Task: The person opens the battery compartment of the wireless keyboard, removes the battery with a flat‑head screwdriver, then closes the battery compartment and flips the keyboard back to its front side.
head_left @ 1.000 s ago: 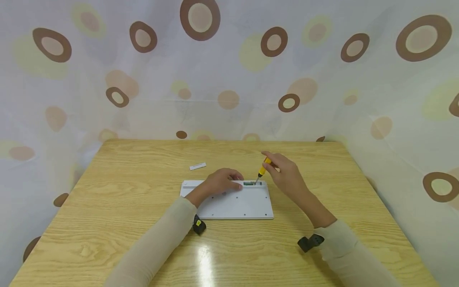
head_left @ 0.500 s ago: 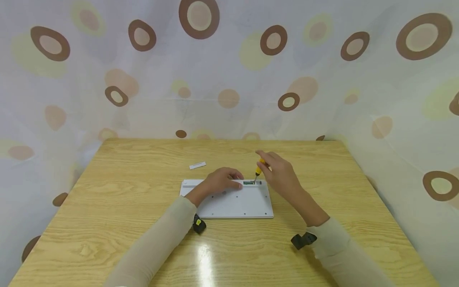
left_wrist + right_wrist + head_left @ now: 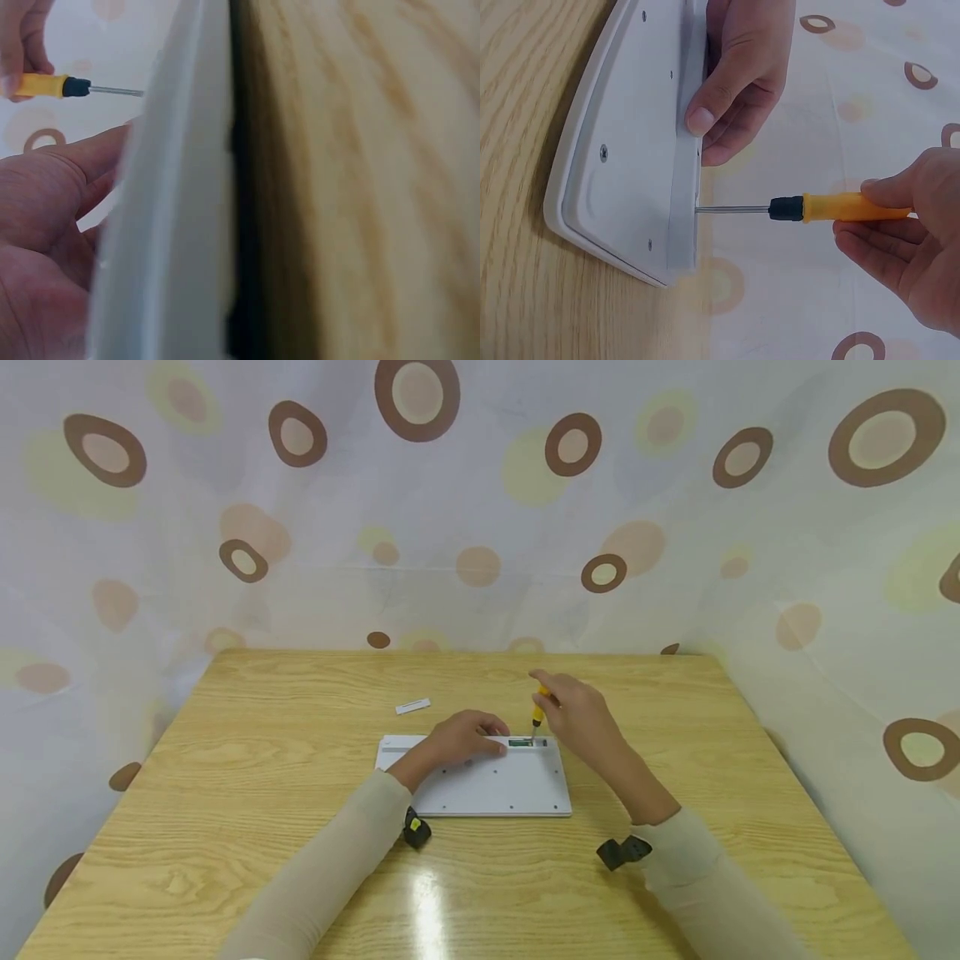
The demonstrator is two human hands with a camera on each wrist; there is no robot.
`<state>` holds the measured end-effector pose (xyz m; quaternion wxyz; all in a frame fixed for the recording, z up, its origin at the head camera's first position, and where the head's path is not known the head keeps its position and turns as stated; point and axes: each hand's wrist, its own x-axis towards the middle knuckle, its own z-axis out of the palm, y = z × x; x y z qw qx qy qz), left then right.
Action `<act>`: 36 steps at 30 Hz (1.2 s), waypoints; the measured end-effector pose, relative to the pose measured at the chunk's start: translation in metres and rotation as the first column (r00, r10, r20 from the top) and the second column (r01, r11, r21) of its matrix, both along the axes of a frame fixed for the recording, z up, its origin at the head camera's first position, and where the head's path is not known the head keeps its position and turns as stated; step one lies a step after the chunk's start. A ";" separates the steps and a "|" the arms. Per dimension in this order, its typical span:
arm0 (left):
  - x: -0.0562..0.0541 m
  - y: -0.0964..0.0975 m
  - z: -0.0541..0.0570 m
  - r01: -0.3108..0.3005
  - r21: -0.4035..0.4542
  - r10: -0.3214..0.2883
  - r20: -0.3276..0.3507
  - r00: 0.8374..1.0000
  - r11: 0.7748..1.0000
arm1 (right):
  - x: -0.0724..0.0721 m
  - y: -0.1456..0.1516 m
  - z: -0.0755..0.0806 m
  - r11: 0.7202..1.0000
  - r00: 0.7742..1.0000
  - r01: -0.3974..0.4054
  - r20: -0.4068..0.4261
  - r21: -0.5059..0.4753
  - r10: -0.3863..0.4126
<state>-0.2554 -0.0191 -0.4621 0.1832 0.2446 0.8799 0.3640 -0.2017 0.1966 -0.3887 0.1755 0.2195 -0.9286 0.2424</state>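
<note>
A white keyboard (image 3: pixel 480 789) lies face down on the wooden table, small screws dotted over its back. Near its far right corner a compartment (image 3: pixel 520 743) stands uncovered, showing green inside. My left hand (image 3: pixel 461 739) holds the keyboard by its far edge, the thumb on the back and the other fingers behind the edge. In my right hand (image 3: pixel 581 714) is a screwdriver (image 3: pixel 840 207) with a yellow handle and black collar, pinched between thumb and fingers. Its steel shaft points down into the compartment; the tip is hidden inside.
A small white cover strip (image 3: pixel 413 706) lies on the table (image 3: pixel 262 777) beyond the keyboard's left half. Behind the table hangs a white curtain (image 3: pixel 480 510) with brown and yellow circles. Black wrist cameras sit on both sleeves.
My right hand has shifted left with the screwdriver, which now stands more upright over the compartment. The left hand and keyboard have stayed put.
</note>
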 end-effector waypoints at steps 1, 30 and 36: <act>0.000 0.000 0.000 0.000 -0.001 0.000 0.000 1.000 1.000 | -0.001 -0.001 0.001 1.000 1.000 0.008 0.029 -0.006 -0.008; 0.001 0.001 0.000 -0.029 0.022 0.029 -0.008 1.000 0.999 | 0.008 0.047 -0.056 0.653 0.925 0.309 0.378 -0.691 -0.038; 0.004 0.001 -0.001 -0.041 0.031 0.041 -0.004 0.999 0.999 | 0.018 0.051 -0.076 0.465 0.854 0.477 0.519 -0.746 -0.043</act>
